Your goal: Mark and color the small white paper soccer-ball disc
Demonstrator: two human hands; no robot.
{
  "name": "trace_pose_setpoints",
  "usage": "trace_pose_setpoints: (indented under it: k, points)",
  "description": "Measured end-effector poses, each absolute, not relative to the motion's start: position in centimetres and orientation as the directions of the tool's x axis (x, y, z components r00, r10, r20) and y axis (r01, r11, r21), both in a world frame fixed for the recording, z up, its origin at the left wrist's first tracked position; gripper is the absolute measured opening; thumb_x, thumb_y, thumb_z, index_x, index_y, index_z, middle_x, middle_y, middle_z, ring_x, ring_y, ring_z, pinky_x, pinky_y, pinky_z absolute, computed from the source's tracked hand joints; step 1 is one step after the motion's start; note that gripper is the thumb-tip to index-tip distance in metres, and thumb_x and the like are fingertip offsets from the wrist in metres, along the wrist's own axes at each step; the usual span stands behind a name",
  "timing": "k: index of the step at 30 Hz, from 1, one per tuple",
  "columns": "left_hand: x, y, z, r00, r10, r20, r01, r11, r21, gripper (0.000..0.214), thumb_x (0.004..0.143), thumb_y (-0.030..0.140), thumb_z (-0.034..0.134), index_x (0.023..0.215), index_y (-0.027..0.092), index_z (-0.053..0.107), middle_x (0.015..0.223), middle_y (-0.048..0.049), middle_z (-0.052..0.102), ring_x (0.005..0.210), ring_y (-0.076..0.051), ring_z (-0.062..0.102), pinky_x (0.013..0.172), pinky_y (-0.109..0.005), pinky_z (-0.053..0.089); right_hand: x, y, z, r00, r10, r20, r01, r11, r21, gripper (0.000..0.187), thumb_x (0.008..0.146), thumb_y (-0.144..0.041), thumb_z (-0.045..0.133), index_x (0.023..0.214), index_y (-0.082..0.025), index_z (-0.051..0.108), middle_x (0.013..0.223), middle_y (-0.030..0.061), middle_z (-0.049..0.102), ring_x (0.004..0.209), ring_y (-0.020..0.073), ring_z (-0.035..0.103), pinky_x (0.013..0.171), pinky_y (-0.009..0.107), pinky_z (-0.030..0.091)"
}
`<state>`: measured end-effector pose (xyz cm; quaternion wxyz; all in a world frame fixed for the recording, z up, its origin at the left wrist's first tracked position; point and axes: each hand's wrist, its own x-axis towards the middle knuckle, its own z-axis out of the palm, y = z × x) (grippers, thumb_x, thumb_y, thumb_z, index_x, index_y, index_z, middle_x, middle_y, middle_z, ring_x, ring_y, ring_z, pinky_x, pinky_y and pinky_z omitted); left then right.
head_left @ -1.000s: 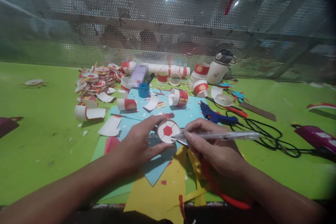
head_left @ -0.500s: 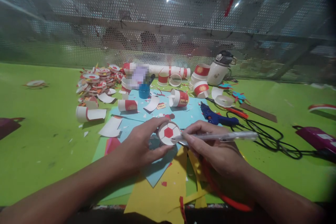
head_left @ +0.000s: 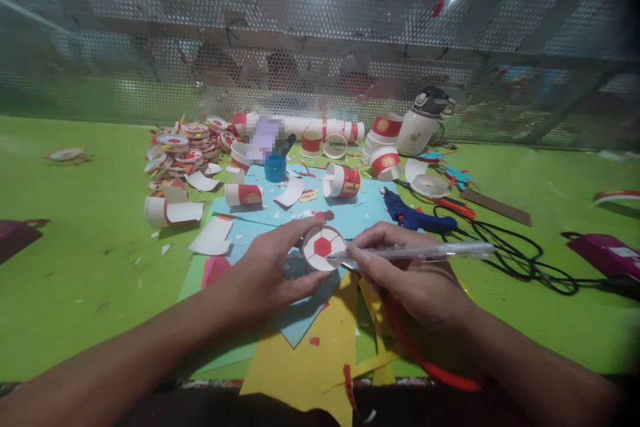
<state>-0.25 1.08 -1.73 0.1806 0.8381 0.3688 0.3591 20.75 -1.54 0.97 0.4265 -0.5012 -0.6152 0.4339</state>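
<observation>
Pen Point Down on the Little White Disc!

There it was, dead centre: a round white disc [head_left: 323, 248], smooth and stiff-looking with a raised rim, wearing a flat, straight-edged red patch [head_left: 323, 246] and thin dark lines. Our left hand [head_left: 273, 267] had it pinched by the edges, thumb below, fingers above, raised over the papers. In from the other side came our right hand [head_left: 407, 273], closed around a slim, clear pen [head_left: 425, 251], its tip at the disc's face beside the red. Beneath that hand curved a glossy orange-red loop [head_left: 440, 373]; whether we gripped it too, we couldn't tell.

Below spread flat blue paper [head_left: 305, 313] and yellow paper [head_left: 320, 373], sprinkled with scraps. Further out, what a field! A blue glue gun [head_left: 417, 217] trailed its looping black cable [head_left: 510, 253], a red-and-white cup [head_left: 350, 181] lay tipped over, and decorated discs [head_left: 185, 150] crowded a jumbled pile. At the back stood perforated metal mesh [head_left: 320, 33].

And against half a second earlier? Both grips had held, the pile hadn't budged, and the whole green table [head_left: 90, 293] sat slightly higher in our view.
</observation>
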Motion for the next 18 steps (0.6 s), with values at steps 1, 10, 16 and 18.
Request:
trace_pose_setpoints:
  k: [1, 10, 16, 18]
  points:
    - [-0.28, 1.07, -1.71, 0.472, 0.748, 0.467, 0.491, -0.663, 0.566, 0.053, 0.080, 0.025, 0.071, 0.129, 0.016, 0.054, 0.124, -0.0112, 0.068, 0.109, -0.023, 0.067, 0.097, -0.035, 0.054, 20.74, -1.51, 0.97, -0.136, 0.987, 0.090, 0.252, 0.123, -0.960, 0.011, 0.080, -0.030, 0.068, 0.075, -0.020, 0.070, 0.056, -0.0034, 0.056, 0.052, 0.0082, 0.043, 0.049, 0.022, 0.032]
    - [-0.19, 0.93, -1.51, 0.468, 0.768, 0.438, 0.505, -0.639, 0.581, 0.051, 0.081, 0.028, 0.070, 0.128, 0.017, 0.054, 0.123, -0.0105, 0.068, 0.109, -0.024, 0.067, 0.096, -0.037, 0.054, 20.66, -1.38, 1.06, -0.146, 0.985, 0.089, 0.259, 0.125, -0.958, 0.011, 0.081, -0.029, 0.067, 0.076, -0.019, 0.069, 0.055, -0.0041, 0.054, 0.051, 0.0076, 0.042, 0.048, 0.022, 0.031]
    - [-0.23, 0.96, -1.50, 0.471, 0.777, 0.418, 0.506, -0.626, 0.593, 0.051, 0.081, 0.029, 0.070, 0.128, 0.018, 0.054, 0.125, -0.0114, 0.067, 0.110, -0.025, 0.067, 0.096, -0.039, 0.055, 20.79, -1.23, 0.92, -0.173, 0.982, 0.081, 0.264, 0.125, -0.956, 0.012, 0.082, -0.029, 0.067, 0.076, -0.019, 0.068, 0.056, -0.0031, 0.055, 0.050, 0.0081, 0.043, 0.047, 0.023, 0.032]
    - [-0.24, 0.97, -1.52, 0.473, 0.772, 0.424, 0.504, -0.632, 0.589, 0.051, 0.081, 0.029, 0.070, 0.128, 0.018, 0.054, 0.125, -0.0114, 0.067, 0.110, -0.025, 0.066, 0.096, -0.039, 0.055, 20.73, -1.27, 0.92, -0.163, 0.984, 0.074, 0.256, 0.114, -0.960, 0.012, 0.081, -0.029, 0.067, 0.076, -0.019, 0.068, 0.057, -0.0031, 0.055, 0.050, 0.0080, 0.042, 0.047, 0.023, 0.031]
